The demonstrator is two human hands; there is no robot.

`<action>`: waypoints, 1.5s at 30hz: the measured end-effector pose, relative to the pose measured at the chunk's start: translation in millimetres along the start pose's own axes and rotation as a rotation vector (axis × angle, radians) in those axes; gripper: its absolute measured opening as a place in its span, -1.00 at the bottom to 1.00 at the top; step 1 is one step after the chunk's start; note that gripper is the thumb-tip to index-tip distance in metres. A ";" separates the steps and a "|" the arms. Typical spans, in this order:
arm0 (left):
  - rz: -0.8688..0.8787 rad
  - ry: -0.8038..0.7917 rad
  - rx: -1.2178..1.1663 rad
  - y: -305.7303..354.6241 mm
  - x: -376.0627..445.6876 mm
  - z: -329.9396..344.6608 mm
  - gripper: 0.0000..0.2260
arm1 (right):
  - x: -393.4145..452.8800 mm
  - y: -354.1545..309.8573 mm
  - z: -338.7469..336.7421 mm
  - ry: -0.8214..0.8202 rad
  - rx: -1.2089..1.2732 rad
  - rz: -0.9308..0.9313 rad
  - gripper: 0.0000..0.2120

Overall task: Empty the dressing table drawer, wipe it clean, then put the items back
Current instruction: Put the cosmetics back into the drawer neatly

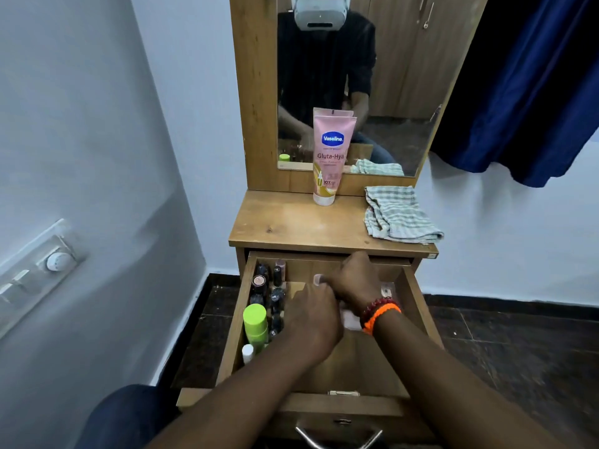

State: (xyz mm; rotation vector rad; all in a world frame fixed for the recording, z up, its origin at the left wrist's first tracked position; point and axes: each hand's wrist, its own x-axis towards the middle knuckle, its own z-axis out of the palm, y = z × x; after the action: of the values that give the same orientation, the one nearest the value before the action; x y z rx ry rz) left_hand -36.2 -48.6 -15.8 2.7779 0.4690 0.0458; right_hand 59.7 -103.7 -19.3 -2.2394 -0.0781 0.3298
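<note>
Head view: emptying barely begun, pink tube [331, 157] out at 12 o'clock, cosmetics [269, 296] remain in drawer [418, 306], cloth [398, 215] unused; left hand [311, 315] and right hand [353, 283] reach in, grips hidden so I cannot tell

Matt wooden drawer [418, 306], glossy plastic tube [331, 157], soft woven cloth [397, 213].

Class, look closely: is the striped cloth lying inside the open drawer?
No, the striped cloth lies on the tabletop, above the open drawer.

On the worktop [291, 222]: one pink tube [330, 157], one striped cloth [398, 212]. Below it, one open drawer [418, 299], one green-capped bottle [255, 322].
</note>
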 end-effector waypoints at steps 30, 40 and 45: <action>-0.135 0.402 -0.691 -18.0 150.6 -71.3 -0.73 | 83.0 -158.3 -112.1 0.479 -0.287 -0.904 -0.73; -0.114 0.306 -0.791 -28.5 204.5 -53.2 -0.61 | 120.2 -168.5 -112.9 0.458 -0.371 -1.009 -0.85; 0.131 0.266 -0.584 -36.9 189.0 -70.0 -0.60 | 102.4 -160.1 -136.2 0.457 -0.331 -0.968 -0.87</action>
State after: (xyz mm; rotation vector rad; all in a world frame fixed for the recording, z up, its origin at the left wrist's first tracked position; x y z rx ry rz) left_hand 125.0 67.4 34.6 2.2257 0.2758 0.5032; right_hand 203.1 -86.8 164.5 -2.2432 -0.9789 -0.7538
